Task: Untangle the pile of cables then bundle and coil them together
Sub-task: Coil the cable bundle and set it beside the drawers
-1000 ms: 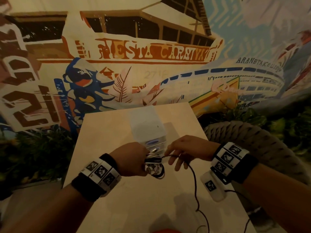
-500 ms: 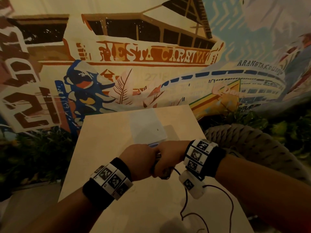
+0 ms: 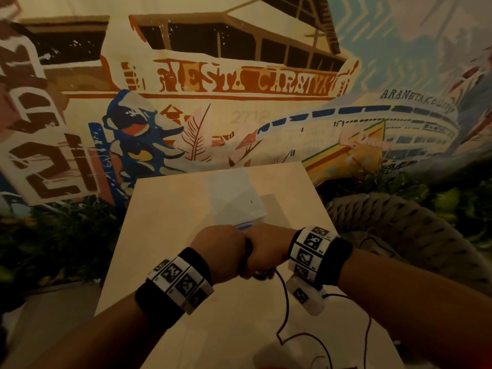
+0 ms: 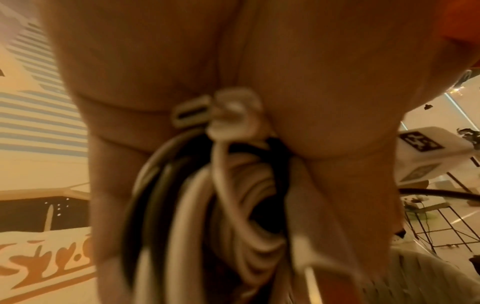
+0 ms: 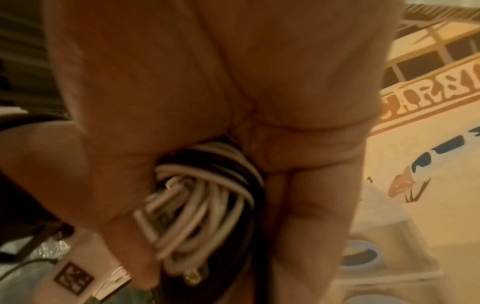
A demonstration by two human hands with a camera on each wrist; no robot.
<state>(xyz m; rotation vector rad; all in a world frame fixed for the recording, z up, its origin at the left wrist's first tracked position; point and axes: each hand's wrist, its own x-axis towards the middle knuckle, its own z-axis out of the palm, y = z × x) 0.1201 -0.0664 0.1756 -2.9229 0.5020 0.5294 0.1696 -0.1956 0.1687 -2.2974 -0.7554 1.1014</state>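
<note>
Both hands meet over the middle of the pale wooden table (image 3: 165,209), knuckles pressed together. My left hand (image 3: 221,253) grips a coiled bundle of white and black cables (image 4: 228,205), with a white plug (image 4: 233,111) showing at the top of the coil. My right hand (image 3: 266,251) is curled round the same cable bundle (image 5: 200,205) from the other side. In the head view only a dark sliver of the bundle (image 3: 247,251) shows between the fists. A thin black cable tail (image 3: 285,310) hangs from the right hand and trails across the table toward me.
A white box (image 3: 234,198) stands on the table just behind the hands, with a blue-rimmed item (image 5: 361,257) at its base. A woven rope-like seat (image 3: 399,225) lies right of the table. A painted mural wall (image 3: 239,83) closes the back; plants line the floor.
My right hand, which pinched the black cable out to the right a second ago, has come in against the left hand and closed round the bundle. The black tail's slack has drawn in.
</note>
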